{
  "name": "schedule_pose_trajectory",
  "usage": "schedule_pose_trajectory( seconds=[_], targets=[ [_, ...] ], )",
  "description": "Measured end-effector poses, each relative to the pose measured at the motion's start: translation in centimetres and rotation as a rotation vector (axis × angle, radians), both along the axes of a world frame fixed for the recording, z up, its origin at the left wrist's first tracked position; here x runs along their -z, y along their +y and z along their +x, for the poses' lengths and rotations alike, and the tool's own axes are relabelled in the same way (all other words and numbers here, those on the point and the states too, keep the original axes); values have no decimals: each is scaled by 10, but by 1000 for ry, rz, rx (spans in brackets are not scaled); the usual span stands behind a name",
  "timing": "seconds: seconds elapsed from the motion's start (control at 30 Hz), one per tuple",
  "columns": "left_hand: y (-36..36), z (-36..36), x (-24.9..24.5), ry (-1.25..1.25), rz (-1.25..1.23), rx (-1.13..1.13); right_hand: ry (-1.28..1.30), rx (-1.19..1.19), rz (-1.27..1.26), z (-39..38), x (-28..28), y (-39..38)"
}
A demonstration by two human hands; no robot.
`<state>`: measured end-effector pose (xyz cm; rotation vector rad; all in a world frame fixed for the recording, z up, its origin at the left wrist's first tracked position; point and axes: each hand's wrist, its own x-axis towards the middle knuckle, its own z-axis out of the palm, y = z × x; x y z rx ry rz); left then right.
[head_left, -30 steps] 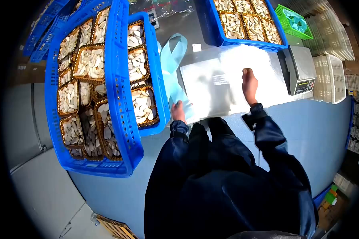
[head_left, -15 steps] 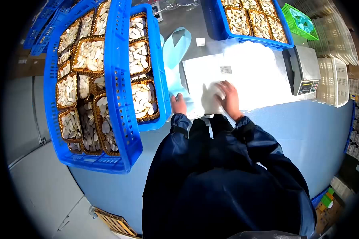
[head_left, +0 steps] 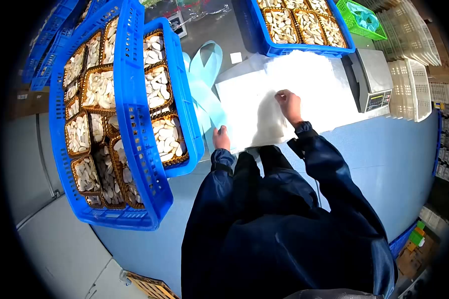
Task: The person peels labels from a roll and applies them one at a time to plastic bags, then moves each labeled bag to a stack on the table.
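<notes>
My left hand (head_left: 221, 138) is at the near edge of the work table, its fingers closed on the end of a light-blue strip (head_left: 207, 94) that loops and twists away across the table. To its right lies a stack of white, film-like sheets (head_left: 242, 92), very bright under the light. Over these sheets my right hand (head_left: 289, 105) is raised, thumb and fingertips pinched together. Whatever is between those fingertips is too small to make out. A shadow of the hand falls on the sheets.
At left, a blue crate (head_left: 134, 129) and a lower blue crate (head_left: 197, 137) hold baskets of pale sliced pieces. Another blue crate (head_left: 284, 50) stands at the back. A scale (head_left: 376, 82), a green basket (head_left: 379, 35) and stacked cream baskets (head_left: 409, 89) line the right.
My right hand has lifted from flat on the sheets to a pinch. The small printed label seen on the sheets is no longer visible. The camera view has shifted slightly.
</notes>
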<state>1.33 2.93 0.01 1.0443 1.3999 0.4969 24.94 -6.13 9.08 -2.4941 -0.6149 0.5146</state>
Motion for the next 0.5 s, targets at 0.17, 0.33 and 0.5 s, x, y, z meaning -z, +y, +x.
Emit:
schedule_pose_trajectory(
  seconds=[0.17,0.33,0.5],
  targets=[
    [1,-10,12,-139,-67,-29,-105,9,235,45,-26,-62],
    [3,0,-25,-46,81,-96,-688,-201,36,47,-45,-77],
    [14,-1,-15,-61,-47,-122,696,-546,526,-95,-27,-28]
  ],
)
